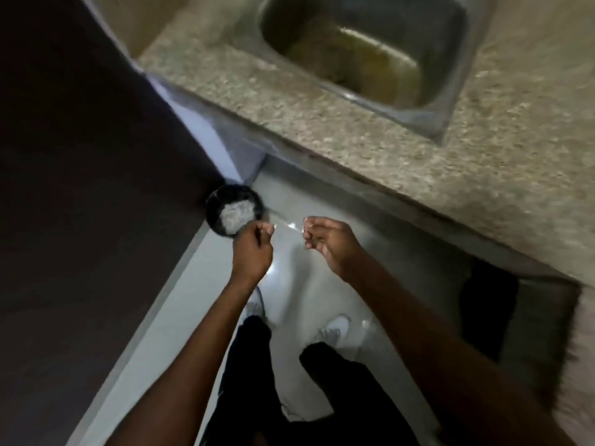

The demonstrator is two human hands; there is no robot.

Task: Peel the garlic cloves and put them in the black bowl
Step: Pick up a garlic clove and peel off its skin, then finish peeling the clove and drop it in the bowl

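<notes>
Two hands are held out over the pale floor (322, 284), well below the granite counter (322, 133) and its steel sink (363, 49) at twelve o'clock. The left hand (252, 249) is seen with its fingers curled in, thumb against forefinger, at about ten o'clock of the frame's middle; whether a garlic clove or a scrap of skin is pinched there cannot be told, since the fingertips are small and blurred. The right hand (331, 243), at three o'clock of the left and apart from it, is likewise curled with the fingertips drawn together, and what they hold, if anything, cannot be made out. A pale glint lies between the two hands; its nature is unclear.

The black bowl (234, 209) is set on the floor at the corner of a dark panel (96, 156), just beyond the left hand at its eleven o'clock, and a whitish heap is seen inside it. It is probably placed there so that cloves can be dropped in with a short reach. The hands are judged to be kept close together for picking skin away. White shoes (335, 326) appear at six o'clock.
</notes>
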